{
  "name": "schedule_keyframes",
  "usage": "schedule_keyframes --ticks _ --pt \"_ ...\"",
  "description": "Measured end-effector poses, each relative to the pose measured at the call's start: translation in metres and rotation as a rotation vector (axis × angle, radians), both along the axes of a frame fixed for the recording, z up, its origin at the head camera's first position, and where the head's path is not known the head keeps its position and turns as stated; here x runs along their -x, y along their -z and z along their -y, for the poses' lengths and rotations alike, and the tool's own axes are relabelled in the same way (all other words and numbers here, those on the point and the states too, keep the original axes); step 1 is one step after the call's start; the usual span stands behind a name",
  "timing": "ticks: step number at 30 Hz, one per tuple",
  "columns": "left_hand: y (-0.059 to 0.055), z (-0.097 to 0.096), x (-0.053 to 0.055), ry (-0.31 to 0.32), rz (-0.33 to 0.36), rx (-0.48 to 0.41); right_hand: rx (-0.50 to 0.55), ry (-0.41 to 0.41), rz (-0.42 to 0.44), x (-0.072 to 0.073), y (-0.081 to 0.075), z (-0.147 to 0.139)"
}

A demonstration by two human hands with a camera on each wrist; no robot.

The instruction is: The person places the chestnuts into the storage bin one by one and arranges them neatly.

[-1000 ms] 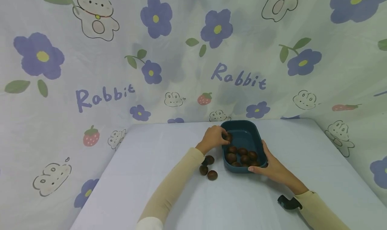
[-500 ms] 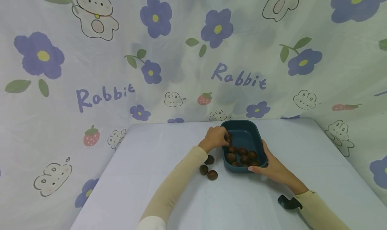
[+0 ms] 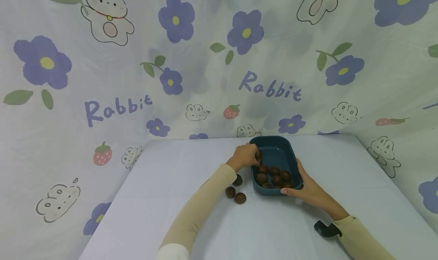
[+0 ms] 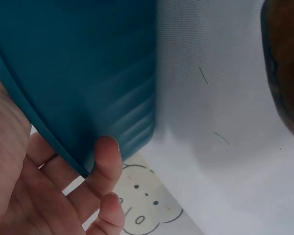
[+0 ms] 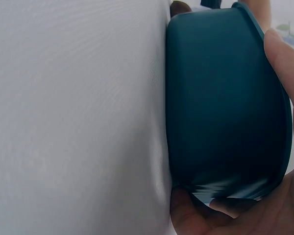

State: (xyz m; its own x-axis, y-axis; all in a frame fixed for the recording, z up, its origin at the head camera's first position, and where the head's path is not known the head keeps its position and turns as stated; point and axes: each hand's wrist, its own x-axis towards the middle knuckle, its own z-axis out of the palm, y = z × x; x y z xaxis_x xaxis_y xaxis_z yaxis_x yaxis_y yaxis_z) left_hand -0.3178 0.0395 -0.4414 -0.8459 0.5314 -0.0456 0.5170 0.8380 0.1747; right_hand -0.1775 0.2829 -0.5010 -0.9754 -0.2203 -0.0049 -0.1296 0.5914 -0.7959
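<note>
The dark teal rectangular container [image 3: 273, 142] stands on the table with several round, brown, chestnut-like nuts [image 3: 276, 179] gathered at its near end. My left hand [image 3: 244, 156] reaches over its left rim. A brown nut [image 3: 261, 156] shows at its fingertips, partly hidden by the fingers. In the left wrist view, the lower fingers [image 4: 107, 164] curl at the container's rim, while the thumb and index finger go out of sight behind it. My right hand [image 3: 309, 189] grips the container's right near corner, thumb along the front rim and fingers round the side wall.
Three more brown nuts [image 3: 240, 198] lie on the white table [image 3: 164, 168] left of the container, one partly behind the left sleeve. A patterned cloth [image 3: 212, 62] hangs behind the table. A black camera [image 3: 326, 229] is worn at the right wrist.
My left hand has shifted slightly right and down at the left rim, covering more of the nut at its fingertips. The right hand and container stay put.
</note>
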Motion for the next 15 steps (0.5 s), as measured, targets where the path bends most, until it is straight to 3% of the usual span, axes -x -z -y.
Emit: schedule_keyframes --ticks 8,15 --pt "0.001 0.001 -0.001 -0.022 0.032 -0.028 -0.008 0.005 0.001 -0.001 0.000 0.000" --pt "-0.002 0.014 -0.007 -0.042 -0.036 -0.143 -0.007 -0.001 -0.005 -0.002 -0.001 0.001"
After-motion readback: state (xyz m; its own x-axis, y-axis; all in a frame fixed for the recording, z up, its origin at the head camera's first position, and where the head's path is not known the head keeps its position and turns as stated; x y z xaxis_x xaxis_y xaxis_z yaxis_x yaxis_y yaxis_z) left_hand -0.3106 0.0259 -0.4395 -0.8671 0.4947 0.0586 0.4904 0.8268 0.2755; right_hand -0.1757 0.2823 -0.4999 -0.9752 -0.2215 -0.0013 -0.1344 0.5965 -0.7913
